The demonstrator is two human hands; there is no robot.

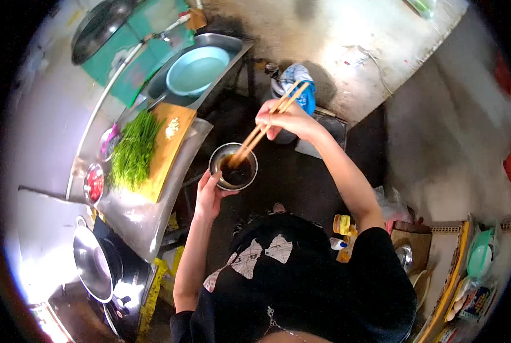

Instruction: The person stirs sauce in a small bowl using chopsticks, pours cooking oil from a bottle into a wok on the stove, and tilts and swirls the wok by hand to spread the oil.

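My left hand (209,198) grips a small metal bowl (254,169) by its rim and side, holding it out in front of my body. Dark brown liquid (241,176) lies in the bowl. A pair of wooden chopsticks (259,135) is held in my right hand (284,118), above and to the right of the bowl. Their lower ends dip into the liquid and look blurred there. To the left, a wooden cutting board (165,166) carries a heap of green leafy vegetable (134,150) and a little pile of chopped pale bits (172,127).
A metal sink (232,43) at the upper left holds a light blue basin (221,56) of water. Near the wall stands a bowl of red pieces (95,184). A wok (92,260) sits at lower left. Shelves with goods (461,274) stand at lower right.
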